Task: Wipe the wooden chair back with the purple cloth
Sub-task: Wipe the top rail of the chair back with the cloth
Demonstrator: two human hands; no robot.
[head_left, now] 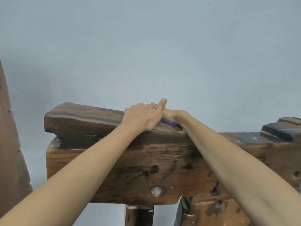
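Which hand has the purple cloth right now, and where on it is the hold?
The right hand presses the purple cloth onto the wooden chair back's top edge; the hold is hidden. The left hand holds that edge.

Our hands on the chair back

Our left hand (pixel 141 116) and right hand (pixel 169 114) meet atop the chair back (pixel 130 168), the cloth (pixel 169 122) under the right.

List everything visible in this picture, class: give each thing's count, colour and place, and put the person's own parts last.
wooden chair back: one, dark brown, centre and right, in front of the wall.
purple cloth: one, purple, on the chair back's top edge, mostly hidden under the right hand.
wall: one, pale grey-blue, behind.
second wooden piece: one, brown, left edge.
left hand: one, resting on the top edge.
right hand: one, on the cloth, thumb raised.
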